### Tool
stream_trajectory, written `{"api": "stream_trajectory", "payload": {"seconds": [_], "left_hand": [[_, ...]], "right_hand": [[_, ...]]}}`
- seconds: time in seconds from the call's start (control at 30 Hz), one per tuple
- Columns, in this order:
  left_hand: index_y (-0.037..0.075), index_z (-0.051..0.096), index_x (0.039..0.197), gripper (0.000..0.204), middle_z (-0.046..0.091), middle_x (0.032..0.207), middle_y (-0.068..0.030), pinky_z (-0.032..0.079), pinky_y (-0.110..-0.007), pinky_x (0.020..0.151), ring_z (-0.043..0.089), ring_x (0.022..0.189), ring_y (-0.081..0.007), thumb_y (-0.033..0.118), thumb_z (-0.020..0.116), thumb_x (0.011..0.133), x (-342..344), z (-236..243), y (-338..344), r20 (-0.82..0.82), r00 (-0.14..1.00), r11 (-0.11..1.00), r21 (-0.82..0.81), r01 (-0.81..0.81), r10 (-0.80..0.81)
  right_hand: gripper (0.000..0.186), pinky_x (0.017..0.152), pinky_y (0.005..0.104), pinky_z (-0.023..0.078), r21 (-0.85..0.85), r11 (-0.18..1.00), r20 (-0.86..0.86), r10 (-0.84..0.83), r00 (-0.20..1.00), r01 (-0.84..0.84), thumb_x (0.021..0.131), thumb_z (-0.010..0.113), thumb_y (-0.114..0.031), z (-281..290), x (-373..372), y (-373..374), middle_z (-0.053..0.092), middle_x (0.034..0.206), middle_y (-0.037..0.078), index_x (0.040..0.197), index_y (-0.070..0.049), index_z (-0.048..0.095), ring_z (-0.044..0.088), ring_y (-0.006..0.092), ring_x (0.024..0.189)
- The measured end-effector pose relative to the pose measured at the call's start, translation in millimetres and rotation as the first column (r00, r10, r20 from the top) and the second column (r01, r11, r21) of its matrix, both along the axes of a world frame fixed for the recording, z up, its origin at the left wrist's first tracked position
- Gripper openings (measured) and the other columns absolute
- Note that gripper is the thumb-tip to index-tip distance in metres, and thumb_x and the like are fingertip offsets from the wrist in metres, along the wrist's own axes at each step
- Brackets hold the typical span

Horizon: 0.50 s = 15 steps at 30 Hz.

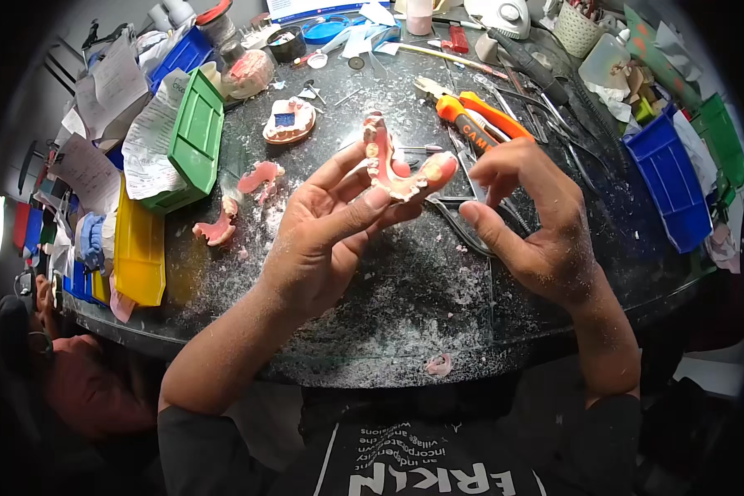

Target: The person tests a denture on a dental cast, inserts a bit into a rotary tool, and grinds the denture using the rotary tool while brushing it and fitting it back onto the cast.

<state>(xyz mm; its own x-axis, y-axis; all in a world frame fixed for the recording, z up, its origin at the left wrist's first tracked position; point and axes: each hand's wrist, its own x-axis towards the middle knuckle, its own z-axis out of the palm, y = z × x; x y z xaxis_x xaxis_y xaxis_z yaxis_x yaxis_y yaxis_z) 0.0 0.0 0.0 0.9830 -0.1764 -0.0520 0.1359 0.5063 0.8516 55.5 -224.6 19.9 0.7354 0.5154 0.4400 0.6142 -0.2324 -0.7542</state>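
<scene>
My left hand (318, 219) holds a U-shaped pink denture (382, 169) with cream-coloured teeth, pinched between thumb and fingers above the middle of the bench. To its right, my right hand (541, 219) hangs in the air with curved fingers, thumb and forefinger apart and nothing visible between them. White dust coats both hands. Pliers with orange and black handles (454, 111) lie just beyond the right hand, beside other metal tools partly hidden by it. Left of the left hand lie two pink denture pieces, one curved (217, 227) and one flatter (260, 177).
A dental cast (290, 132) with a blue patch sits farther back. Green (197, 136) and yellow (138, 248) bins with papers line the left side; a blue bin (668, 182) stands at right. White shavings cover the dark bench (372, 331). Another person (91, 380) is at far left.
</scene>
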Motion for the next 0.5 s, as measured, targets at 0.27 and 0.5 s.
{"api": "stream_trajectory", "payload": {"seconds": [0.27, 0.5], "left_hand": [[-0.008, 0.033, 0.138, 0.055, 0.051, 0.131, -0.0214, 0.043, -0.040, 0.108, 0.055, 0.122, -0.0277, 0.004, 0.060, 0.091, 17, -2, 13, 0.062, 0.986, 0.981, -0.134, -0.143, 0.153], [-0.009, 0.034, 0.134, 0.047, 0.044, 0.141, -0.0240, 0.044, -0.033, 0.107, 0.051, 0.125, -0.0247, 0.005, 0.054, 0.094, 28, -12, 30, 0.032, 0.982, 0.976, -0.123, -0.182, 0.187]], "right_hand": [[0.020, 0.089, 0.0403, 0.044, -0.456, 0.889, 0.203, 0.134, 0.970, -0.027, 0.079, 0.074, -0.017, -10, 10, -7, 0.057, 0.096, 0.010, 0.092, -0.005, 0.065, 0.053, 0.0284, 0.098], [0.019, 0.092, 0.0407, 0.044, -0.512, 0.834, 0.304, -0.049, 0.951, 0.206, 0.078, 0.074, -0.018, -11, 22, -16, 0.058, 0.099, 0.011, 0.090, -0.005, 0.066, 0.055, 0.0287, 0.101]]}}
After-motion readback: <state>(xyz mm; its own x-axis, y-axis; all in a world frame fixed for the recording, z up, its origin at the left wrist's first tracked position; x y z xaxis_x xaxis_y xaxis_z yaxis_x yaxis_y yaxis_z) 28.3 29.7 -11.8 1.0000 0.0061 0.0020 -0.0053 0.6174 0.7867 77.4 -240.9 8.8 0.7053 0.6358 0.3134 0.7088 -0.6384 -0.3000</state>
